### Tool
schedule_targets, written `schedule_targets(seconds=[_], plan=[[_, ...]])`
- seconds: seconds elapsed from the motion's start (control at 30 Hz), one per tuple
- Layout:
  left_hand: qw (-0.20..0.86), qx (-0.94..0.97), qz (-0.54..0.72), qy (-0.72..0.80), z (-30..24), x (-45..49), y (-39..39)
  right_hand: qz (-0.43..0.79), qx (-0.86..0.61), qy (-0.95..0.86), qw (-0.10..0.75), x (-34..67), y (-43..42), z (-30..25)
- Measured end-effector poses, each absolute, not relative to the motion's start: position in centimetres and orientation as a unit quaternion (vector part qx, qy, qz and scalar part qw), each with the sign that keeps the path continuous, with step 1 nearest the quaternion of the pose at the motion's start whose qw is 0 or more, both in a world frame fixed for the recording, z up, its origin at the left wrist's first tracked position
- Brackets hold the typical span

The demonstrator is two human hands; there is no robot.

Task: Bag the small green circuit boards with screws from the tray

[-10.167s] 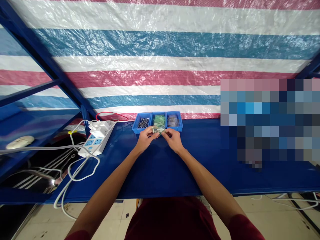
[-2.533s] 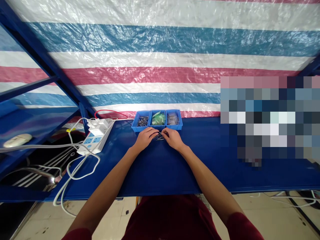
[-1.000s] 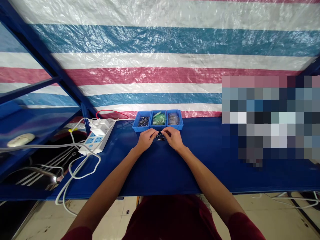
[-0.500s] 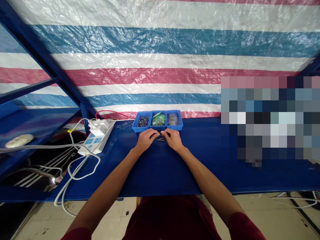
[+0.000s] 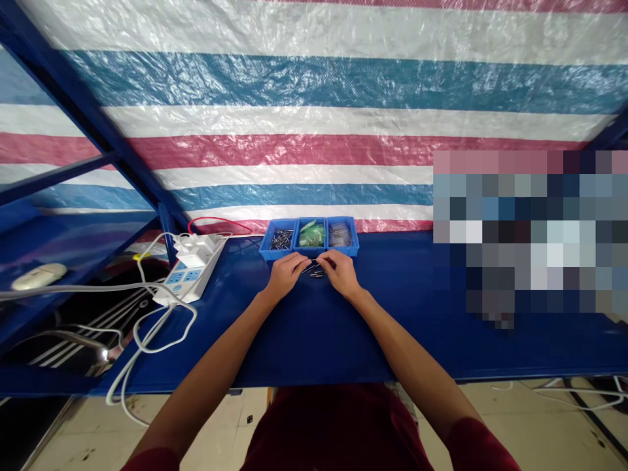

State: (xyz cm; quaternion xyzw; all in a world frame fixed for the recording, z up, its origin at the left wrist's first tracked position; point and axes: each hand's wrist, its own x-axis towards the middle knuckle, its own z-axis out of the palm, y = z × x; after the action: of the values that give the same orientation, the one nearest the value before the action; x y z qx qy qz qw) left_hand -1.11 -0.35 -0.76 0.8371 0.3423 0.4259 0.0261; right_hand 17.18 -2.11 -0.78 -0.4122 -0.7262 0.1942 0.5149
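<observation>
My left hand (image 5: 283, 275) and my right hand (image 5: 342, 274) rest close together on the blue table (image 5: 314, 327), fingers curled in a pinch over a few small dark metal pins (image 5: 314, 270) lying between them. What each pinch holds is too small to make out. Just behind my hands stand three small blue bins: the left bin (image 5: 279, 239) has dark metal pins, the middle bin (image 5: 311, 234) has green parts, the right bin (image 5: 340, 234) has clear bagged parts.
A white power strip (image 5: 189, 271) with plugs and white cables (image 5: 147, 327) lies at the table's left. A red wire (image 5: 216, 222) loops behind it. A striped tarp (image 5: 314, 118) backs the table. A blue shelf frame (image 5: 73, 163) stands left, with a white mouse (image 5: 39, 276).
Ten seconds ago my hands held a green bagged piece in front of the middle bin. Now they are lower, pinching at dark pins on the table. Barely any motion over the last second.
</observation>
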Motion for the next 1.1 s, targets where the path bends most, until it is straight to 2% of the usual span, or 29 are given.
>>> schedule_targets(seconds=[0.47,0.8,1.1], plan=[[0.053,0.830,0.430,0.351,-0.35,-0.84,-0.62,0.183,-0.451,-0.731,0.479,17.25,-1.99,-0.92],[0.070,0.814,0.443,0.369,-0.26,-0.71,-0.79,0.204,-0.434,-0.719,0.503,17.11,-2.11,-0.79],[0.123,0.783,0.469,0.389,0.07,-0.41,-1.15,0.198,-0.475,-0.729,0.451,17.10,-1.82,-1.30]])
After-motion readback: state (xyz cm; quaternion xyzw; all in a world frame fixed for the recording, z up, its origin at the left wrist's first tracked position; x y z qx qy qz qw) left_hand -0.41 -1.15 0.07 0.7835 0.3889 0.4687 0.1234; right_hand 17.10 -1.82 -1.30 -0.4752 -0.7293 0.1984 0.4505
